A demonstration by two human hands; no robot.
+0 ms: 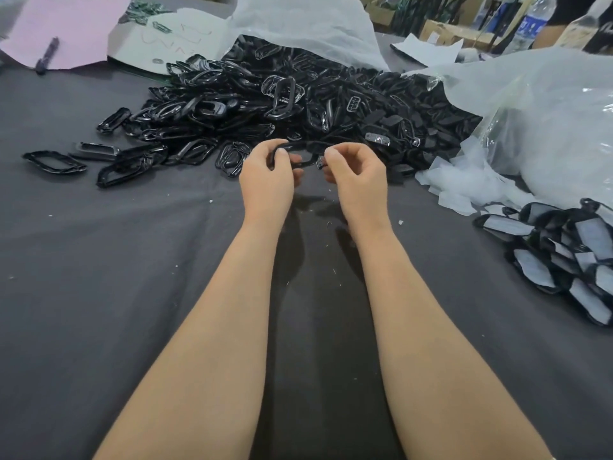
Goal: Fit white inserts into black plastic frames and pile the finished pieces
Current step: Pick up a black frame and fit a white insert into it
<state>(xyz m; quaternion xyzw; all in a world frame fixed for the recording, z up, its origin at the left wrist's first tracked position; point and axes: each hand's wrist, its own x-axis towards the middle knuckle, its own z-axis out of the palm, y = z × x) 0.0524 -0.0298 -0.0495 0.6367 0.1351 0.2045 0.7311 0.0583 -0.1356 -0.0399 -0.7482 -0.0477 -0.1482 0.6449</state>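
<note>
I read left hand (268,175) curled round one end of a black frame (298,148), right hand (357,174) pinching the other end, both above the dark cloth (132,260). Right of the right hand: finished pieces (564,254), then white inserts (464,185). Just beyond both hands: loose frame heap (298,94).

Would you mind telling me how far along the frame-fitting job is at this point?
Done: a small pile of finished pieces lies at the right. In hand: the left hand and right hand grip one black frame between them. Left: the much larger heap of frames ahead.
</note>
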